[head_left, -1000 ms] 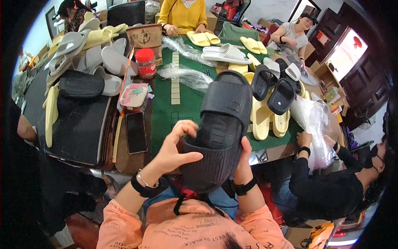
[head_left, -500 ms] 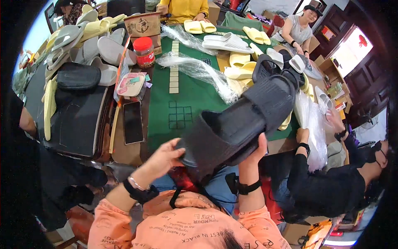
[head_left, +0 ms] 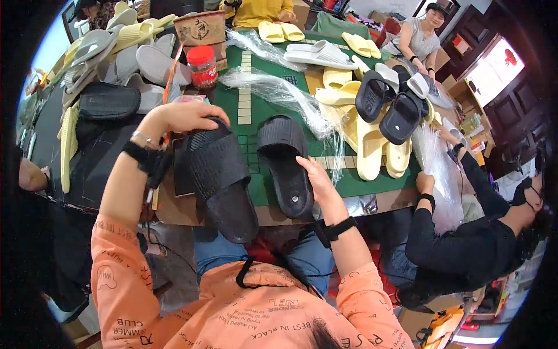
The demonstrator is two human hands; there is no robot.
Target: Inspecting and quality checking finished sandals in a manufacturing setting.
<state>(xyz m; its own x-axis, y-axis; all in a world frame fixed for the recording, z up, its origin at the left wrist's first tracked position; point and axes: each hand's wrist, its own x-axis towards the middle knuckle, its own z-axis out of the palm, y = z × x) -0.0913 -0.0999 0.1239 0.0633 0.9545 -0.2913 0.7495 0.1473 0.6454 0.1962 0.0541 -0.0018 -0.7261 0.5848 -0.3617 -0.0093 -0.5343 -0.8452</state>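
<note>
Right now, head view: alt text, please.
Left hand holds a black slipper by its far end, right hand holds another black slipper by its side, at a green tabletop's near edge. Yellow slippers and clear plastic lie beyond.

Beyond your grip on the left, you have a red-lidded jar (head_left: pixel 203 67) in front of a brown paper bag (head_left: pixel 200 38). Straight past your grip, clear plastic (head_left: pixel 270 87) lies crumpled on the green mat (head_left: pixel 349 189). Right of your grip, a co-worker in black (head_left: pixel 465 250) holds a clear bag (head_left: pixel 439 189).
</note>
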